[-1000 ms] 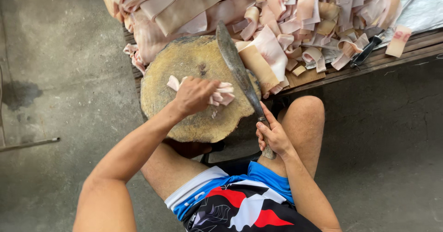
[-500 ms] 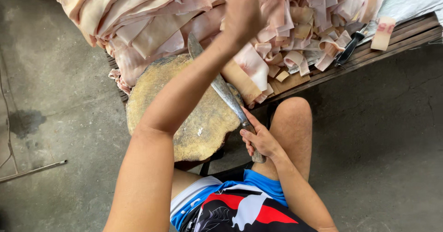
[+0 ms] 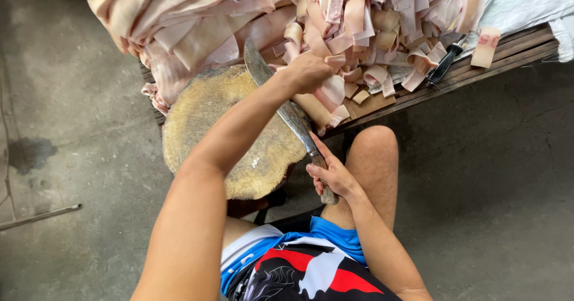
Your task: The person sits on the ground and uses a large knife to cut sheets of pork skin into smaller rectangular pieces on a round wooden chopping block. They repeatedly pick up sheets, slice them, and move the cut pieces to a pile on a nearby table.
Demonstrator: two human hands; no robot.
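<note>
Your left hand [image 3: 308,72] grips a strip in the uncut pile [image 3: 251,14], your right hand [image 3: 332,178] clasps the cleaver [image 3: 281,100], and the chopping block [image 3: 209,115] lies bare.

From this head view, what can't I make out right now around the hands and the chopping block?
Head view only:
- Left hand: fingers curl into the strip pile; what they grasp is hidden.
- Cleaver: the forearm covers mid-blade.
- Cleaver handle: wrapped by right hand.
- Round block: arm hides its middle.
- Pile: cut off at top edge.
</note>
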